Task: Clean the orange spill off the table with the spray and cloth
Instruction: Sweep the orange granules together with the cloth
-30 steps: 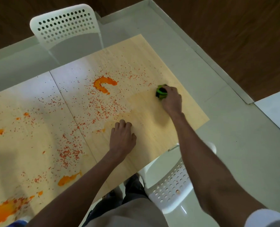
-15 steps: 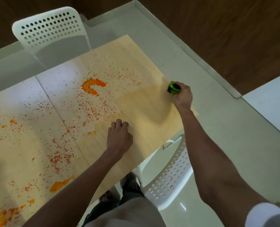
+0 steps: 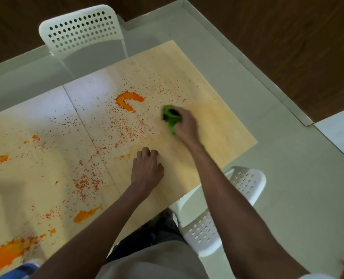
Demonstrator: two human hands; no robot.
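My right hand (image 3: 186, 123) grips a bunched green cloth (image 3: 170, 116) and presses it on the pale wooden table (image 3: 223, 125), just right of a curved orange blob (image 3: 127, 100). Orange specks (image 3: 126, 127) scatter across the tabletop to the left. More orange puddles lie at the near left, a large one (image 3: 7, 253) and a smaller one (image 3: 86, 214). My left hand (image 3: 147, 170) rests on the table with its fingers curled under, holding nothing. The table's right end looks wiped and faintly stained. No spray bottle is in view.
One white perforated chair (image 3: 82, 31) stands at the table's far side, another (image 3: 227, 208) at the near right corner. Grey floor and a dark wooden wall lie to the right. A blue object (image 3: 20, 270) peeks in at the bottom left edge.
My right hand has swept the green cloth from the table's right edge leftward into the speckled area. My left hand has stayed in place.
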